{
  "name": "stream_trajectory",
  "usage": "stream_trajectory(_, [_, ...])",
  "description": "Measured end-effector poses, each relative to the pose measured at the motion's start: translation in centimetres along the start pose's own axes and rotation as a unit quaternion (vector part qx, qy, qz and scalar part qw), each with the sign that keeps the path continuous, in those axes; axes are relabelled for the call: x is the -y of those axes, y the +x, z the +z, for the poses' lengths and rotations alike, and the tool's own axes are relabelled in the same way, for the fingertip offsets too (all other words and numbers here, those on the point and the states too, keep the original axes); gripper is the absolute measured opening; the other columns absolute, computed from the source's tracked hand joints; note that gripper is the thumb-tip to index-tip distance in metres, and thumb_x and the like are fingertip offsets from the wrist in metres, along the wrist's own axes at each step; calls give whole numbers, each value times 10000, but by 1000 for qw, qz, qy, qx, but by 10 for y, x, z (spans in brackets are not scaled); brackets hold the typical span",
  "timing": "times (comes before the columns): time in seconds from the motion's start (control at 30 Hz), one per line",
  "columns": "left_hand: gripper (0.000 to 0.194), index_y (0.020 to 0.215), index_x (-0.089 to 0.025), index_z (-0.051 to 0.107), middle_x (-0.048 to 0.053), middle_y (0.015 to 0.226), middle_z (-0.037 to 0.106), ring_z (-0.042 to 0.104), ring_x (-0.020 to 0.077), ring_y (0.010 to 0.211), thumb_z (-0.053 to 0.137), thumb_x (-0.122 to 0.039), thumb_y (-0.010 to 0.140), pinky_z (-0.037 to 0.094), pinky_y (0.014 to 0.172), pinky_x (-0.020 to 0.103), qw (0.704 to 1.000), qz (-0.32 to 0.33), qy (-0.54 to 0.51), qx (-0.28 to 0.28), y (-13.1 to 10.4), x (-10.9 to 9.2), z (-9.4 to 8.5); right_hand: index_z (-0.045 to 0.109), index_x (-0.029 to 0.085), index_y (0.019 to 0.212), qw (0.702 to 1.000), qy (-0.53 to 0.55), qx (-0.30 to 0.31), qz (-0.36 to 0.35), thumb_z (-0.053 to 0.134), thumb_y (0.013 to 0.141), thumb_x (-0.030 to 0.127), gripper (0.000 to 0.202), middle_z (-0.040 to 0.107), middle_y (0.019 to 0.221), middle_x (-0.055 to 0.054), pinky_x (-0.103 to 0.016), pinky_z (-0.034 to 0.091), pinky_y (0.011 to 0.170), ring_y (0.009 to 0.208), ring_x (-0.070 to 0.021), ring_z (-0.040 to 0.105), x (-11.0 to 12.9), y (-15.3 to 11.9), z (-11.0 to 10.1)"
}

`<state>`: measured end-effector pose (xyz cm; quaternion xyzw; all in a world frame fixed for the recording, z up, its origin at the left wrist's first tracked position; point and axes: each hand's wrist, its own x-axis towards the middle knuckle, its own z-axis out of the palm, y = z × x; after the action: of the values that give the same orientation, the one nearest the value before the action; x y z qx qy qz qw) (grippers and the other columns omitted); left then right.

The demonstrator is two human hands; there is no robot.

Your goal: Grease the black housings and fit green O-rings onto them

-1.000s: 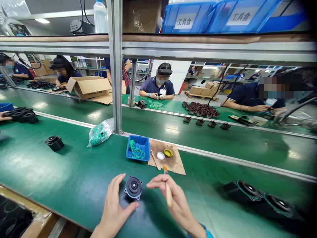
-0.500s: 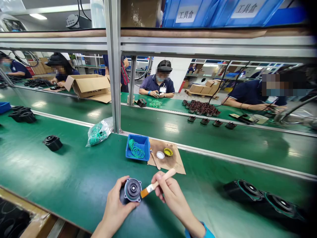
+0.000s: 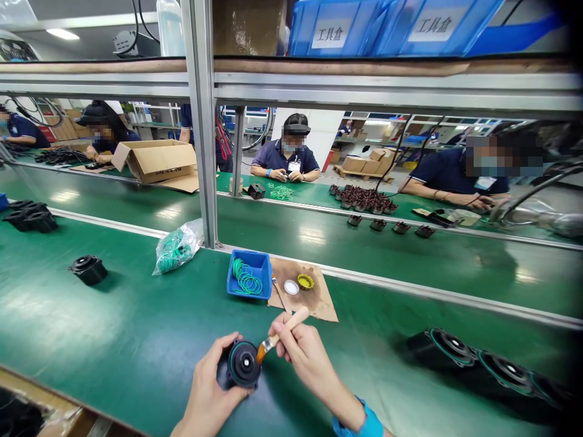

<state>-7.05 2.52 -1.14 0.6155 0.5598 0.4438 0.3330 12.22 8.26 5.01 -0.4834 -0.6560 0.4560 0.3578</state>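
Observation:
My left hand [image 3: 214, 382] is wrapped round a black round motor housing [image 3: 245, 363], its stepped top tilted up toward me. A green ring shows along the left side of its rim. In my right hand [image 3: 296, 346] is a paintbrush [image 3: 277, 332] with a pale wooden handle, pinched between thumb and fingers. Its orange-brown bristles touch the upper right of the housing's top. Beyond my hands, a blue bin [image 3: 249, 274] holds several green rings [image 3: 247, 277]. Next to it, a stained cardboard piece [image 3: 325, 300] carries a yellow cap [image 3: 305, 281], a white lid [image 3: 291, 287] and a second brush [image 3: 280, 294].
One black housing [image 3: 88, 270] stands at left, with several more [image 3: 31, 216] behind it. Black housings with green rings [image 3: 469, 358] line the right. A clear bag [image 3: 177, 247] of green rings lies by the metal post [image 3: 203, 133]. Co-workers [image 3: 286, 155] sit across the bench.
The brush has come left and slightly up onto the housing's edge, its bristles now bent against it. The housing has turned in my left hand, and its green ring shows more clearly.

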Motion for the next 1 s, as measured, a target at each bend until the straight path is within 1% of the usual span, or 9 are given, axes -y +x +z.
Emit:
stream_trajectory(0.13, [758, 1203, -268, 578, 28, 1190, 701, 676, 235, 1085, 780, -9, 520, 533, 989, 350, 998, 60, 12, -13, -3, 14, 7, 591, 154, 664, 997, -24, 4, -71, 371, 966, 594, 577, 546, 603, -16, -213, 382, 515, 521, -99, 509, 1, 5, -3])
stream_trajectory(0.23, [790, 1246, -272, 550, 35, 1202, 692, 676, 238, 1086, 756, -17, 528, 551, 967, 333, 991, 129, 31, -27, -3, 25, 12, 571, 155, 620, 994, -20, 5, -105, 379, 984, 545, 567, 554, 625, -19, -205, 401, 540, 538, -92, 525, 4, 7, -1])
stream_trajectory(0.33, [764, 1281, -266, 522, 48, 1198, 686, 675, 232, 1081, 752, -64, 581, 567, 942, 317, 974, 210, 79, -28, 0, 26, 10, 572, 151, 598, 991, -13, 3, -131, 404, 984, 520, 560, 572, 632, -27, -194, 416, 534, 538, -88, 542, 8, 5, 3])
stream_trajectory(0.4, [709, 1279, -254, 520, 59, 1181, 685, 668, 231, 1081, 743, -95, 625, 574, 928, 318, 965, 236, 114, -29, 0, 23, 9, 587, 147, 604, 992, 4, 8, -129, 423, 981, 506, 546, 584, 633, -30, -182, 413, 489, 505, -80, 544, 10, 3, 5])
stream_trajectory(0.57, [579, 1239, -227, 541, 79, 1129, 667, 635, 254, 1077, 660, -121, 682, 569, 904, 376, 958, 221, 157, -93, -3, 15, 7, 648, 147, 658, 992, 38, -32, -117, 544, 926, 500, 456, 604, 602, -23, -159, 413, 386, 412, -78, 554, 8, -6, 6])
stream_trajectory(0.63, [554, 1242, -213, 544, 93, 1122, 659, 628, 264, 1063, 664, -147, 706, 563, 887, 391, 951, 229, 182, -101, -4, 13, 5, 658, 156, 636, 989, 36, -49, -132, 572, 910, 499, 447, 617, 601, -24, -157, 425, 383, 411, -82, 563, 7, -7, 8])
stream_trajectory(0.77, [529, 1266, -196, 541, 109, 1106, 657, 634, 265, 1019, 674, -185, 754, 550, 850, 378, 929, 267, 236, -104, -4, 10, 1, 670, 177, 621, 987, 23, -45, -152, 570, 913, 506, 450, 648, 613, -23, -164, 437, 390, 426, -89, 575, 8, -10, 18])
stream_trajectory(0.87, [489, 1276, -216, 532, 115, 1124, 647, 614, 281, 1041, 610, -174, 796, 512, 877, 416, 934, 241, 232, -125, -6, 7, 3, 639, 186, 602, 973, -46, -49, -219, 544, 953, 429, 437, 653, 595, -9, -174, 424, 410, 416, -80, 556, 13, -15, 23])
stream_trajectory(1.0, [510, 1263, -226, 539, 118, 1134, 637, 599, 300, 1062, 646, -187, 765, 504, 886, 442, 947, 204, 200, -144, -7, 5, 5, 624, 189, 717, 918, -171, -45, -355, 466, 1006, 304, 349, 671, 625, -14, -211, 430, 482, 485, -100, 590, 17, -25, 25])
